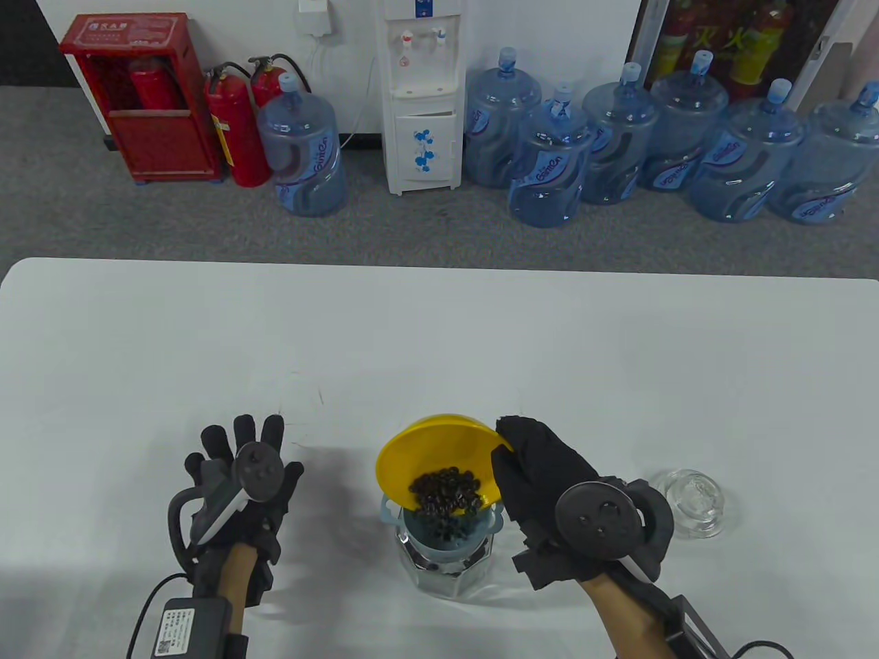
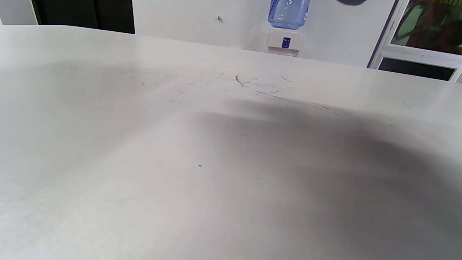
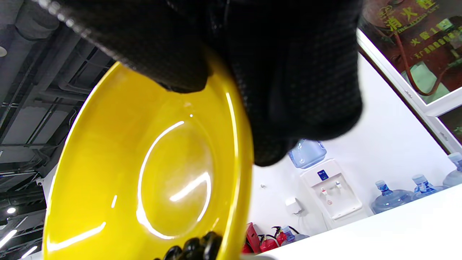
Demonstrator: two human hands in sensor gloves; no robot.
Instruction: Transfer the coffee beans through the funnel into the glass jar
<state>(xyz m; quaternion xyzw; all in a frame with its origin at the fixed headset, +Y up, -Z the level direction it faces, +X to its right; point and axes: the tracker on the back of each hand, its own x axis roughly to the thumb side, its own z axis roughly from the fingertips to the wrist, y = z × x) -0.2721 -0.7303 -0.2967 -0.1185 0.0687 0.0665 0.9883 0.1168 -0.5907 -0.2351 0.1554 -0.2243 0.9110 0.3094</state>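
Note:
My right hand [image 1: 542, 467] grips the right rim of a yellow bowl [image 1: 426, 449] and holds it tilted toward me over a blue-grey funnel [image 1: 450, 539]. The funnel sits in the mouth of a faceted glass jar [image 1: 446, 580] near the table's front edge. Dark coffee beans [image 1: 446, 491] lie at the bowl's low edge and in the funnel. In the right wrist view my gloved fingers [image 3: 288, 72] clamp the bowl's rim [image 3: 144, 162], with beans [image 3: 196, 247] at the bottom. My left hand [image 1: 240, 473] lies flat on the table, fingers spread, holding nothing, left of the jar.
The glass jar lid [image 1: 693, 498] lies on the white table [image 1: 439, 343] right of my right hand. Beyond the table's far edge stand water bottles [image 1: 549, 165], a water dispenser [image 1: 422, 96] and fire extinguishers [image 1: 233, 130].

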